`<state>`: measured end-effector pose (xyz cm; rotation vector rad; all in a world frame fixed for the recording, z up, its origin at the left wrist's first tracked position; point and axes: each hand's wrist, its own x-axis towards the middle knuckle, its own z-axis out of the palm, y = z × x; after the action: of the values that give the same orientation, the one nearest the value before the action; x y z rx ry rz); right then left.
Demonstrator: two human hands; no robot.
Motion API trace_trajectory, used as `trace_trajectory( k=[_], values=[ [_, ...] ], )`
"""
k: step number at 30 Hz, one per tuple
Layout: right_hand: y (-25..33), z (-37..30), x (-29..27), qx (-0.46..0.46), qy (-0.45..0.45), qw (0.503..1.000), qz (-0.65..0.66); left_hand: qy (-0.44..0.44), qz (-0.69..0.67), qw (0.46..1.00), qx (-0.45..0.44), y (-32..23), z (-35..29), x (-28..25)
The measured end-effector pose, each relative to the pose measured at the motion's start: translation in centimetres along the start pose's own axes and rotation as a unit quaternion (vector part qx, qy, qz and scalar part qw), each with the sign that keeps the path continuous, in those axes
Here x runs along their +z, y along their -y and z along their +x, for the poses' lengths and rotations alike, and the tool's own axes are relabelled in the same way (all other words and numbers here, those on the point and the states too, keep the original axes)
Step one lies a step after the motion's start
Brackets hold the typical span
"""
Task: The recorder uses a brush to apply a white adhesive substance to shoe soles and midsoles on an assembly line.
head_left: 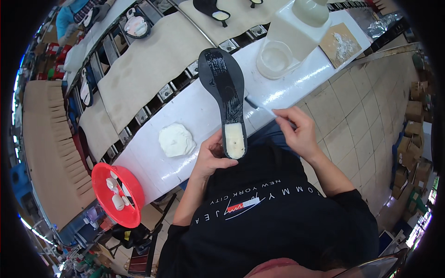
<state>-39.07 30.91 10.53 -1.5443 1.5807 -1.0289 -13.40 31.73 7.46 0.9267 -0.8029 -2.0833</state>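
Left hand (pixel 211 155) grips a sole (pixel 227 92), right hand (pixel 299 132) a brush (pixel 263 108) (red bowl (pixel 125 217) holds white pieces (pixel 118 202)).

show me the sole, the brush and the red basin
Sole (pixel 229 95): head view, on its dark narrow middle.
Brush (pixel 265 109): head view, on its pale handle.
Red basin (pixel 101 189): head view, on its inner wall.

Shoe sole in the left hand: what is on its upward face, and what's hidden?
The shoe sole carries a glossy black strip along its middle and a cream heel patch. Its underside is hidden, as are the left hand's fingertips behind it.
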Motion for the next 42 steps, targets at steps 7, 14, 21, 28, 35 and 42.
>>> trace_trajectory(
  k=[7,14,21,28,35,42],
  values=[
    [0.0,0.3,0.6,-0.035,0.027,0.998,-0.054,-0.003,-0.013,1.0,-0.004,0.5,-0.2,-0.4],
    [1.1,2.6,1.7,-0.051,0.029,0.995,-0.087,-0.006,-0.016,1.0,0.002,0.0,-1.2,-0.4],
    [2.1,3.9,1.4,-0.08,0.036,0.994,-0.065,-0.023,-0.023,0.999,-0.003,-0.2,-2.4,-1.5],
    [0.4,6.9,1.3,-0.095,-0.049,0.99,-0.093,-0.029,-0.023,0.999,0.01,-0.9,-2.8,-1.6],
    [2.2,4.3,3.1,-0.107,0.1,0.987,-0.073,-0.041,-0.054,0.998,-0.005,-1.1,-3.4,-1.8],
    [-1.9,9.0,2.2,-0.102,-0.061,0.986,-0.117,-0.074,-0.034,0.997,0.013,-1.6,-4.1,-1.9]
  ],
)
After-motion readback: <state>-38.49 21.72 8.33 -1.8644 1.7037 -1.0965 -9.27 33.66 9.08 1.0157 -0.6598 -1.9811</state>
